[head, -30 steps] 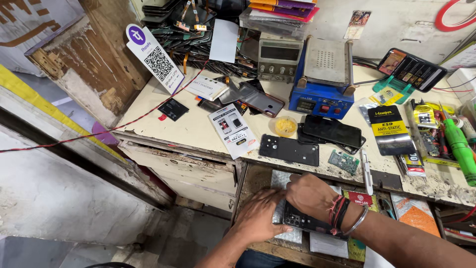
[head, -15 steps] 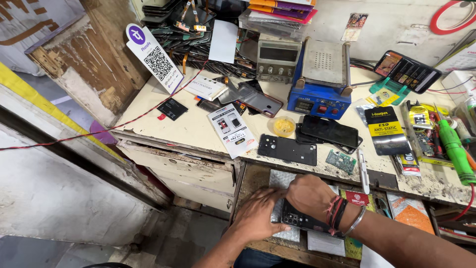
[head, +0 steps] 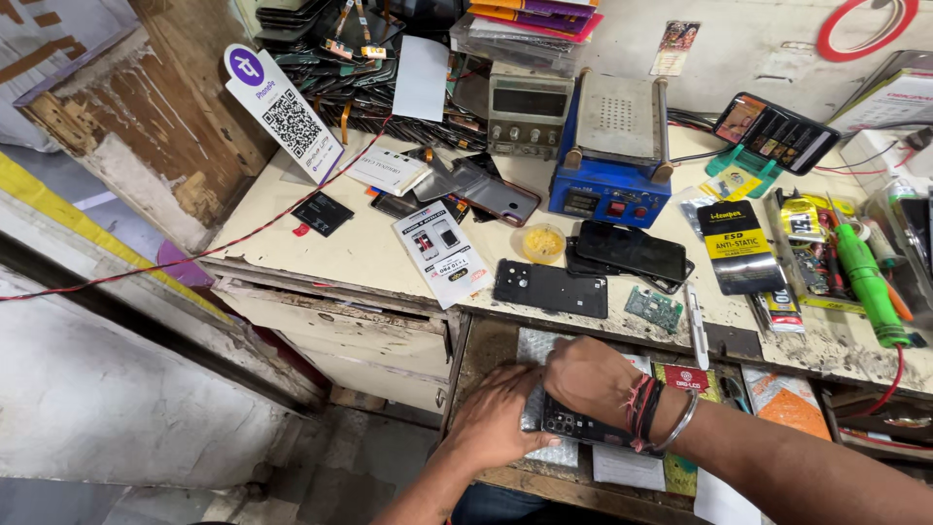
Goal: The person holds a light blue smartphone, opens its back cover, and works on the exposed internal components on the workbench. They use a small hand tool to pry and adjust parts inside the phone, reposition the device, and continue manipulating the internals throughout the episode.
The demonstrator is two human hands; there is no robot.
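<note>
1. Your hands work in the open drawer (head: 486,360) below the bench (head: 379,248), at about 6 o'clock in the head view.
2. Thing in hand: an opened black phone (head: 573,426), board and camera cutouts exposed, lying on a bubble-wrap sheet (head: 535,345).
3. Right hand (head: 588,377) sits over the phone's upper edge, fingers curled down onto it; whether this grip pinches or only presses, you cannot tell.
4. Left hand (head: 498,420) lies flat at the phone's 9 o'clock, fingers spread against its side and the wrap, steadying it.
5. Handling, as a judgement: light, thin, stiff. Exposed parts look fragile. Hold by the long frame edges, not the open face.
6. The wrap underneath is soft and may slip.
7. At 12 o'clock on the bench: a black back cover (head: 550,288) and a small green circuit board (head: 654,309).
</note>
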